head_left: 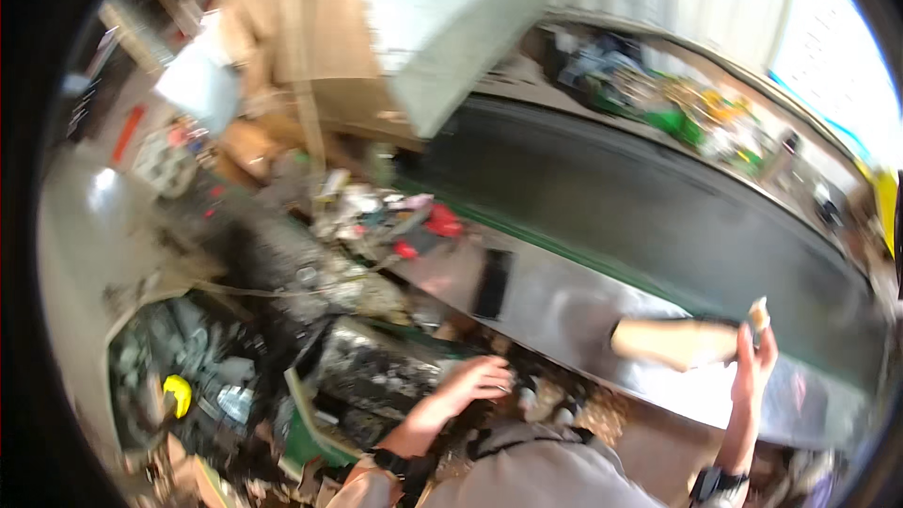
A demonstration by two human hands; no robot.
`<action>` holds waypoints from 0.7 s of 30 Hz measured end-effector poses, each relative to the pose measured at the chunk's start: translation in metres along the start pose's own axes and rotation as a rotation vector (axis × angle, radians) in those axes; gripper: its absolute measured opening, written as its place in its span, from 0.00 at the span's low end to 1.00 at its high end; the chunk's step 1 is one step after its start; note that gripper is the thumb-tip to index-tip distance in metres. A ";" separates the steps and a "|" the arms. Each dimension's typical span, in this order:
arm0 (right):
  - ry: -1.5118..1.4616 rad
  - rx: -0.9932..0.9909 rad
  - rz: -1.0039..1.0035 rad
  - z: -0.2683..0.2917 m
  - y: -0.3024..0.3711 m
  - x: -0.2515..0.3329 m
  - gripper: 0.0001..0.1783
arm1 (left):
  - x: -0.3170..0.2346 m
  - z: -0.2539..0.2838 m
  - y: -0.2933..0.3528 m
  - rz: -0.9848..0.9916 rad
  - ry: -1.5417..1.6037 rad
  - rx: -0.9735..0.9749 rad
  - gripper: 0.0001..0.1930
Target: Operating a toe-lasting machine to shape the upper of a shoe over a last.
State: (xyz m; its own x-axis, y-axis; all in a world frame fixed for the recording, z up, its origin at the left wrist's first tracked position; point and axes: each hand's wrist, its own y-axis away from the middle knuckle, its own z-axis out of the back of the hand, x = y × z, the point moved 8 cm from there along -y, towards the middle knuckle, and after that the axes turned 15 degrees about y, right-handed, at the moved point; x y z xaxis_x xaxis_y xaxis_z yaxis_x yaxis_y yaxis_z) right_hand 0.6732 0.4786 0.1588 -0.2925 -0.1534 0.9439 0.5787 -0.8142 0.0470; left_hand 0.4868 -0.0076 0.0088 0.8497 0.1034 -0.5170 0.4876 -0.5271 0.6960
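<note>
My right hand (752, 362) is raised over the metal ledge (555, 296) at the right. Its fingertips pinch a small whitish and tan piece (759, 312), too blurred to name. Next to that hand a long beige piece (673, 342) with a dark end lies on the ledge, its right end close to the fingers; whether they touch I cannot tell. My left hand (478, 380) hangs low in front of my body, near the ledge's front edge. Its fingers are slightly bent and apart, with nothing seen in them. Dark bands sit on both wrists.
Beyond the ledge runs a dark conveyor belt (621, 198). Mixed litter (677, 108) lines its far side below a white wall. Rubbish with red pieces (437, 223) is heaped at the ledge's left end. A large bag of waste (202, 367) stands lower left; a big cardboard box (353, 99) is above.
</note>
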 end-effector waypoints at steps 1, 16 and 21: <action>-0.002 -0.156 0.008 0.032 -0.007 0.007 0.31 | -0.003 0.005 0.008 -0.035 -0.006 -0.031 0.27; -0.028 -0.163 0.084 -0.082 -0.115 -0.155 0.07 | -0.039 0.032 0.000 -0.116 -0.075 -0.225 0.23; 0.681 0.647 0.916 -0.280 0.061 -0.057 0.22 | -0.112 -0.013 -0.067 -0.231 -0.345 -0.084 0.24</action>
State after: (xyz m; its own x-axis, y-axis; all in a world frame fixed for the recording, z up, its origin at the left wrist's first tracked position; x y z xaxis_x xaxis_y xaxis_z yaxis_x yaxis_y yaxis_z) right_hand 0.5116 0.2811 0.0160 0.1861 -0.9089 0.3732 0.9740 0.1207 -0.1918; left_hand 0.3615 0.0275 0.0263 0.6063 -0.0848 -0.7907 0.6841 -0.4513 0.5730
